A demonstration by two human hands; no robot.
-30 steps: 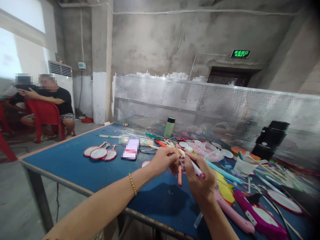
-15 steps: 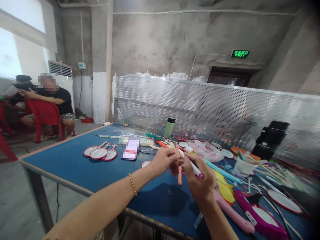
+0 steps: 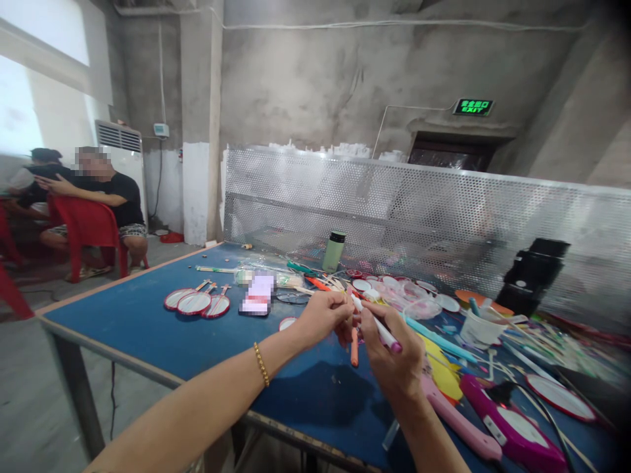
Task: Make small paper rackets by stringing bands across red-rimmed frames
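My right hand [image 3: 397, 351] is closed around a white marker [image 3: 383, 330] with a purple end. Its other end points up and left toward my left fingers. Close beside it, my left hand [image 3: 328, 318] is pinched shut, a gold bead bracelet [image 3: 261, 363] on its wrist; what its fingertips hold is hidden. Just below my fingers shows an orange stick-like piece [image 3: 355, 351]; whether it is held or lies on the table I cannot tell. Left of my hands, several small round white fans with red rims [image 3: 194, 302] lie on the blue table [image 3: 133, 328] near a phone [image 3: 257, 293].
A green bottle [image 3: 334, 251] stands at the back. To the right are a white cup [image 3: 480, 330], a purple device [image 3: 513, 424], a pink handle [image 3: 463, 420] and many loose sticks. A perforated metal panel [image 3: 315, 190] borders the table. Someone sits on a red chair [image 3: 91, 230] at left.
Both hands and the marker stay nearly in place. The seated person's head at the left has shifted slightly.
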